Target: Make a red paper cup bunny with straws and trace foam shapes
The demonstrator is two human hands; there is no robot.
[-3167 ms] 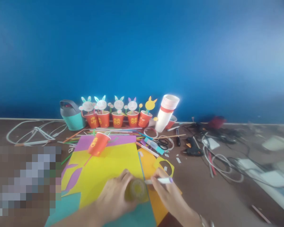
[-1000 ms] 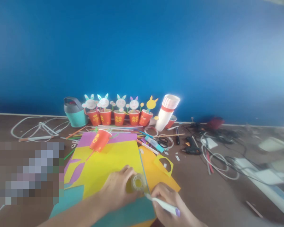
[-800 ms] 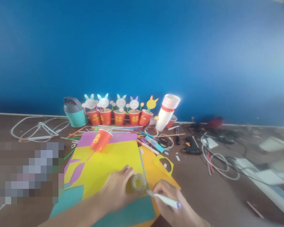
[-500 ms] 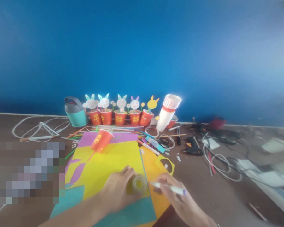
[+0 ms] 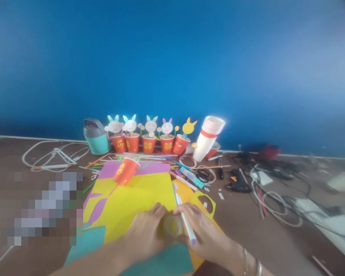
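Two hands on a tape roll over yellow paper, near centre of the tabletop.

Head view: left hand (image 5: 145,234) curled around the left side of one small tape roll (image 5: 171,226), fingers closed on it; right hand (image 5: 202,232) touches the roll's right side, fingers partly bent, with one white marker (image 5: 185,222) pinched in them, purple cap toward the near side. Roll looks round, yellowish-clear, blurred, lying flat on the yellow sheet (image 5: 132,199), just beside the orange sheet (image 5: 186,193). One tipped red cup (image 5: 125,171) lies farther off on the yellow sheet. Far side: five red cups with paper bunny toppers (image 5: 149,138) in a row, one stack of paper cups (image 5: 208,138) right of them, one teal container (image 5: 96,137) left. One glue gun (image 5: 238,180) and one pair of scissors (image 5: 202,175) at right; cables tangled beyond, count unclear.
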